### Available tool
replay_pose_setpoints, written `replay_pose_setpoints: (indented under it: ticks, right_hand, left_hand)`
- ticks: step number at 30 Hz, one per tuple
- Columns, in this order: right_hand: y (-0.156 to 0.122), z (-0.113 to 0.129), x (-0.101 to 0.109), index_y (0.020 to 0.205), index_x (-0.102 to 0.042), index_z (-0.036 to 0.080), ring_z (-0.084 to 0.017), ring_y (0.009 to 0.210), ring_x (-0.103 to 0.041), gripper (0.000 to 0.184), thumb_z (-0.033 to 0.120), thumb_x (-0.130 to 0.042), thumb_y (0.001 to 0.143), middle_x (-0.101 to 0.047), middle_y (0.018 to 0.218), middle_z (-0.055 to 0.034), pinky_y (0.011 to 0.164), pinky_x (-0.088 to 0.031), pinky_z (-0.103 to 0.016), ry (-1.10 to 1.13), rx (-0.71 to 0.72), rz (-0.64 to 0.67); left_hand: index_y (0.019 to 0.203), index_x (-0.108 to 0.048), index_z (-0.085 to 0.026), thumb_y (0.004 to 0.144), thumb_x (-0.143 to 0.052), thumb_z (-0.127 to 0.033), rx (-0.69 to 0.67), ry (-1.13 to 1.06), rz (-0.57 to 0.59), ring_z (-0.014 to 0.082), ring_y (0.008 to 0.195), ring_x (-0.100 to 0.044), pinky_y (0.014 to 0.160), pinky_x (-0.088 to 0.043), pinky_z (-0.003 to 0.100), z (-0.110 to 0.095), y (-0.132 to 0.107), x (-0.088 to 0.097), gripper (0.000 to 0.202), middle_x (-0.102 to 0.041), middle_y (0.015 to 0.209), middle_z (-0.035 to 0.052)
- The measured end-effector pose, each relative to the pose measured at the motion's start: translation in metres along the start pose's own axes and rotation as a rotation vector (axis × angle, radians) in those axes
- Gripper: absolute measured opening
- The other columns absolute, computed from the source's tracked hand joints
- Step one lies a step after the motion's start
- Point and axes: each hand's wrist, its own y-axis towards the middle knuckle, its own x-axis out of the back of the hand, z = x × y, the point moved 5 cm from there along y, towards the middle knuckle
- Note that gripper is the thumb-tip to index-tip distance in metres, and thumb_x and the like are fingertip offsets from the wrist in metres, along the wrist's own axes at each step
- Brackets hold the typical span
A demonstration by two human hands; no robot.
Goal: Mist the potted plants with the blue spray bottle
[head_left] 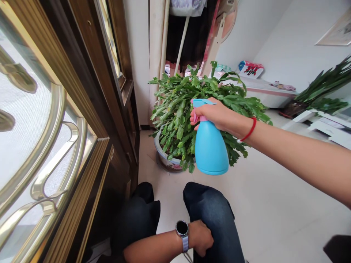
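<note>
My right hand [208,111], with a red cord bracelet [249,129] at its wrist, grips a blue spray bottle [211,149] by the neck. Its fingers wrap round the pink trigger, and the bottle hangs upright in front of a bushy green potted plant [178,109]. The nozzle faces left, towards the leaves. Below, my left hand [201,238] rests on my right thigh with its fingers curled into a loose fist. A round-faced watch [182,229] is on that wrist. The plant's white pot [161,151] is partly hidden by drooping leaves.
A dark wooden door [90,146] with gold trim and glass stands close on the left. Behind the plant hang dark clothes [186,40]. A bed [263,87], another long-leaved plant [318,86] and a white low stand [329,126] are towards the right.
</note>
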Motion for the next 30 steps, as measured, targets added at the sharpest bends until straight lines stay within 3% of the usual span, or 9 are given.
replay_pose_setpoints:
  ticks: [5,11,15,20,25,30]
  right_hand:
    - [-0.010,0.001,-0.002,0.060,-0.050,0.024,-0.016,0.048,-0.053,0.023,0.013,-0.070,0.061,-0.052,0.050,0.0008,0.041,-0.051,-0.031,0.032,0.058,-0.013]
    - [-0.023,-0.027,-0.007,0.069,-0.057,0.023,-0.017,0.054,-0.059,0.016,0.018,-0.071,0.062,-0.055,0.056,0.0012,0.046,-0.055,-0.031,0.067,0.156,-0.042]
    - [-0.041,-0.053,-0.021,0.078,-0.063,0.023,-0.016,0.059,-0.061,0.014,0.023,-0.066,0.065,-0.056,0.060,0.0022,0.048,-0.055,-0.028,0.140,0.184,-0.054]
    - [-0.064,-0.075,-0.048,0.080,-0.060,0.022,-0.016,0.066,-0.063,0.010,0.029,-0.060,0.073,-0.059,0.072,0.0007,0.054,-0.058,-0.029,0.185,0.214,-0.129]
    - [-0.074,-0.075,-0.071,0.079,-0.056,0.023,-0.016,0.070,-0.062,0.007,0.028,-0.057,0.074,-0.058,0.075,-0.0006,0.055,-0.059,-0.029,0.207,0.222,-0.130]
    - [-0.078,-0.070,-0.075,0.085,-0.058,0.023,-0.014,0.067,-0.057,0.011,0.030,-0.057,0.077,-0.058,0.080,-0.0007,0.056,-0.059,-0.029,0.205,0.223,-0.177]
  left_hand:
    - [0.111,-0.070,-0.014,0.087,-0.058,-0.035,0.007,-0.001,0.031,0.0258,0.101,-0.066,0.085,-0.055,0.038,0.000,-0.001,0.000,0.034,-0.069,0.107,0.0074]
    - [0.111,-0.070,-0.012,0.087,-0.059,-0.033,0.008,-0.004,0.021,0.0267,0.102,-0.066,0.086,-0.056,0.039,-0.002,-0.003,0.003,0.034,-0.070,0.104,0.0082]
    - [0.110,-0.071,-0.010,0.086,-0.061,-0.030,-0.007,-0.017,-0.005,0.0268,0.102,-0.067,0.088,-0.056,0.040,-0.004,-0.008,0.010,0.033,-0.070,0.104,0.0096]
    - [0.105,-0.072,-0.011,0.085,-0.062,-0.030,-0.012,-0.033,-0.003,0.0277,0.100,-0.068,0.086,-0.057,0.040,-0.002,-0.006,0.010,0.030,-0.071,0.101,0.0107]
    - [0.091,-0.071,-0.012,0.081,-0.065,-0.030,-0.021,-0.046,-0.019,0.0275,0.095,-0.069,0.080,-0.058,0.040,-0.001,-0.002,0.007,0.021,-0.072,0.094,0.0108]
    - [0.073,-0.061,-0.014,0.078,-0.067,-0.028,-0.024,-0.103,-0.059,0.0298,0.095,-0.068,0.079,-0.058,0.041,0.002,-0.001,0.002,0.017,-0.070,0.091,0.0097]
